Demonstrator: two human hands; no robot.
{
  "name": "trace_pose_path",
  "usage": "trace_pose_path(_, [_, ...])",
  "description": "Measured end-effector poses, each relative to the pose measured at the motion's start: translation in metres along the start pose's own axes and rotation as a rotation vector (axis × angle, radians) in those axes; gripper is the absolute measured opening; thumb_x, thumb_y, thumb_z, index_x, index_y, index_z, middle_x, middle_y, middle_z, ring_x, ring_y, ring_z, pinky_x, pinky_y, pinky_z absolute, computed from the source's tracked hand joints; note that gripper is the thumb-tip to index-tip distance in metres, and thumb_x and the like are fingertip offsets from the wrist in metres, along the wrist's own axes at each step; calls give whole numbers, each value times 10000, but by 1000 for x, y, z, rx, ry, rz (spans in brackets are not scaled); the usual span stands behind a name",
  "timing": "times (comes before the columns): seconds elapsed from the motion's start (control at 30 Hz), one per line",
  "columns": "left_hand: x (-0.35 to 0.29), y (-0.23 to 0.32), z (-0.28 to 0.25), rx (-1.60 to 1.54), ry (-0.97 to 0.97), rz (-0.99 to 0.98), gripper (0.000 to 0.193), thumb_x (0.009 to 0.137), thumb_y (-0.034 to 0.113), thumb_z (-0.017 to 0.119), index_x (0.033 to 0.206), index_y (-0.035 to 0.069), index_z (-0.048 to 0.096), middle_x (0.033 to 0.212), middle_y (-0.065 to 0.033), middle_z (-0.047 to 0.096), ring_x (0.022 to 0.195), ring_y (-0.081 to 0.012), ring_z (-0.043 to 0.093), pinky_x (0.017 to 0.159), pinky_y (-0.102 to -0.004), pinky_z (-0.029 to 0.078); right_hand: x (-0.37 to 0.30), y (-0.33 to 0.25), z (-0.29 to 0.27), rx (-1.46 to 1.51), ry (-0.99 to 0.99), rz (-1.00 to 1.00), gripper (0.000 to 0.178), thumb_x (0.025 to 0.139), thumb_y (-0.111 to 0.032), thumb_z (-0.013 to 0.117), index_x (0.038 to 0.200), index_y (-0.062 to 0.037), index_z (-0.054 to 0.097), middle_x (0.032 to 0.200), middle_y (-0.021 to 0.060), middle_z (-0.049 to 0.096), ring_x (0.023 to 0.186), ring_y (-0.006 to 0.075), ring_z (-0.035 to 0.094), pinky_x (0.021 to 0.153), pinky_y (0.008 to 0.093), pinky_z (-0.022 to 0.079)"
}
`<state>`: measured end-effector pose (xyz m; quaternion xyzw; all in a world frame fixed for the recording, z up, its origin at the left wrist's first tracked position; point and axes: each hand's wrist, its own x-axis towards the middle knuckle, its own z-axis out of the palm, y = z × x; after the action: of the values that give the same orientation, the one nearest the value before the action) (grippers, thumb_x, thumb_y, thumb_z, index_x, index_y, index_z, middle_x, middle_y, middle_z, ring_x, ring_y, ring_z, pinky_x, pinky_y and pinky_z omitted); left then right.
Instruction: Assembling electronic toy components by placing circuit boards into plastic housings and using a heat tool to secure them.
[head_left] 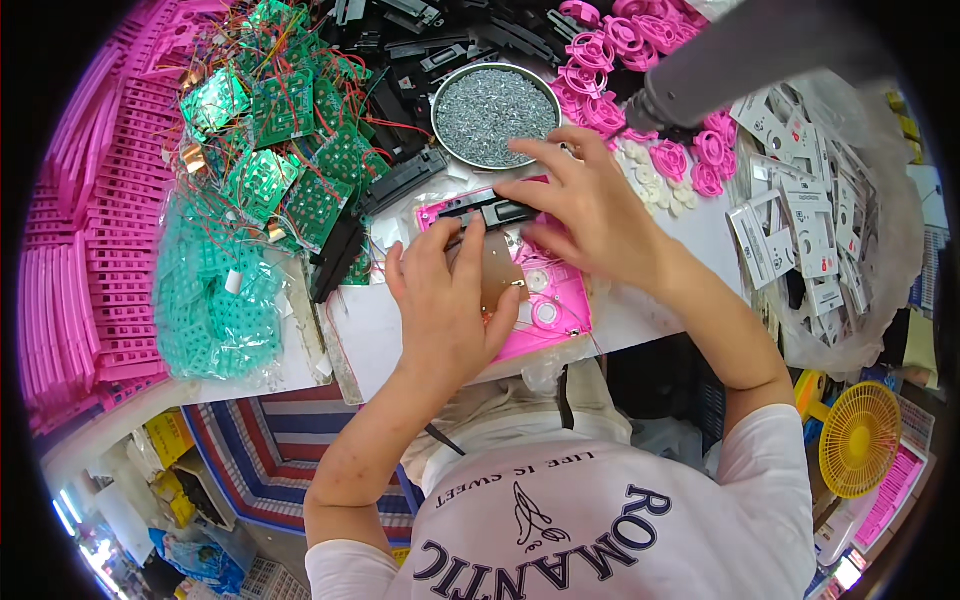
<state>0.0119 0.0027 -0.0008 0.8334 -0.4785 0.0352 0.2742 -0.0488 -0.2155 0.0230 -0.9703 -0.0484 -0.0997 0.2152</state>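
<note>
A pink plastic housing (565, 310) lies on the table in front of me, with a brown circuit board (503, 270) inside it. Across its far side sits a long black plastic part (497, 213). My left hand (447, 300) presses fingertips on the part's left half, its thumb bent over the board's near edge. Index finger and thumb of my right hand (605, 215) bracket the part's right end; the other fingers reach toward a round tin (436, 120) of small grey screws (495, 110). Thin wires and a white ring show in the housing.
Green circuit boards (285, 105) with red wires pile up left, above a bag of teal parts (215, 300). Pink housings (130, 230) are stacked far left. Black parts, pink rings (600, 75) and white pieces (655, 180) lie beyond. Grey-white plates (800, 215) and a dark overhead arm (760, 65) are right.
</note>
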Motion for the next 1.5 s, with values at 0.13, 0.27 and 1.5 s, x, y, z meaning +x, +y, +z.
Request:
trace_pose_path(0.13, [19,-9,-23,31,-81,73,638,745,375,761,1270,44,609,1230,-121,550,1196,-330,474,1055,-597,245,-20,30,-26,184,-162,109,698,748,-284,799,1390,-117,581,1572,74,396,1422,410,337,1164,494,290])
trace_pose_path(0.27, [93,-45,-5,-149,144,176,198,810,162,719,967,52,671,893,-107,637,907,-303,596,789,-431,441,-2,13,-48,992,15,-139,1085,693,-445,883,1512,22,347,1471,227,477,1361,391,465,1139,506,345])
trace_pose_path(1.5, [78,-4,-13,-335,-45,258,66,795,134,756,835,119,705,771,3,650,804,-203,622,1012,-507,328,19,-31,-55,1268,474,-112,436,915,-153,655,1289,-63,452,619,16,479,526,119,452,558,321,492])
